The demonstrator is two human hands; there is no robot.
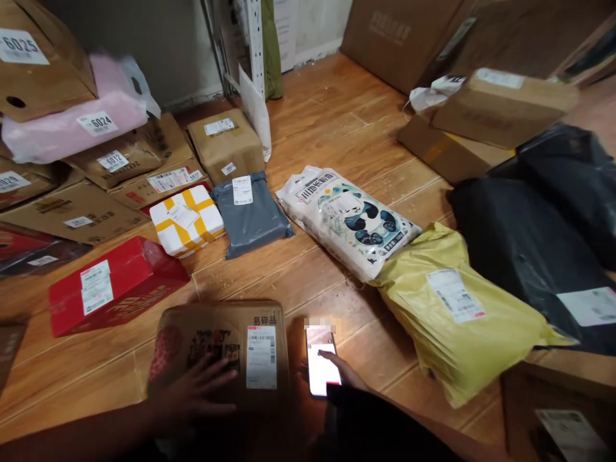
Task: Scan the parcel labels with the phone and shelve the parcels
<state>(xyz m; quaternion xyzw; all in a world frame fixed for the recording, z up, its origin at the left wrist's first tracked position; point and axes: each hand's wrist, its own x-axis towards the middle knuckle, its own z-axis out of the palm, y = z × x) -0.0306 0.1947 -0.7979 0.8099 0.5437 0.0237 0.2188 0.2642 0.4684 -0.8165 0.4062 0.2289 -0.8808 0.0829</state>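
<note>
Overlying a brown, labelled carton (240, 327), left hand (195, 388) is spread; right hand (350, 372) grips a lit phone (317, 369).

The wood-look floor (327, 128) here carries a red box (128, 279) at left, a striped parcel (187, 221) and grey bag (253, 221) farther off, a brown carton (240, 333) near, a panda-print sack (349, 218) and yellow bag (466, 321) toward the right
</note>
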